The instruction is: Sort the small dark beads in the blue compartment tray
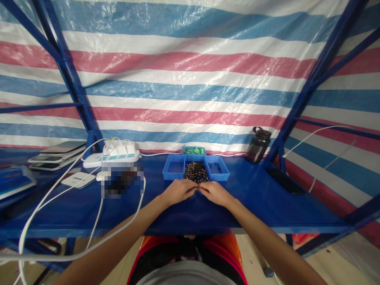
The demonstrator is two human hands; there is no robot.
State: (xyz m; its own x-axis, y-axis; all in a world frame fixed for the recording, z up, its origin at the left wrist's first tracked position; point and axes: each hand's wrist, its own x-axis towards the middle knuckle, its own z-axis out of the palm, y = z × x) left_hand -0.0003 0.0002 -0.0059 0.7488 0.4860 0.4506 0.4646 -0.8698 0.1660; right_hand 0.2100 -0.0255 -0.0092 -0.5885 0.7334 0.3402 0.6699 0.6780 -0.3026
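Note:
My left hand (pixel 181 190) and my right hand (pixel 214 191) meet fingertip to fingertip at the near edge of a pile of small dark and brass-coloured parts (pixel 196 171). The fingers of both hands are pinched together; whatever they hold is too small to name. Left of the pile stands a blue bin (pixel 173 176) with a bare floor. A second blue bin (pixel 218 176) on the right has a few small dark pieces inside. Behind the pile, a smaller blue bin (pixel 184 148) holds green pieces (pixel 194 150).
A dark bottle (pixel 259 145) stands at the back right, near a black phone-like object (pixel 285 180). To the left are a power strip (pixel 111 158) with chargers, loose white cables (pixel 56 182), a white square device (pixel 78 179) and stacked scales (pixel 53 158). Blue posts flank the table.

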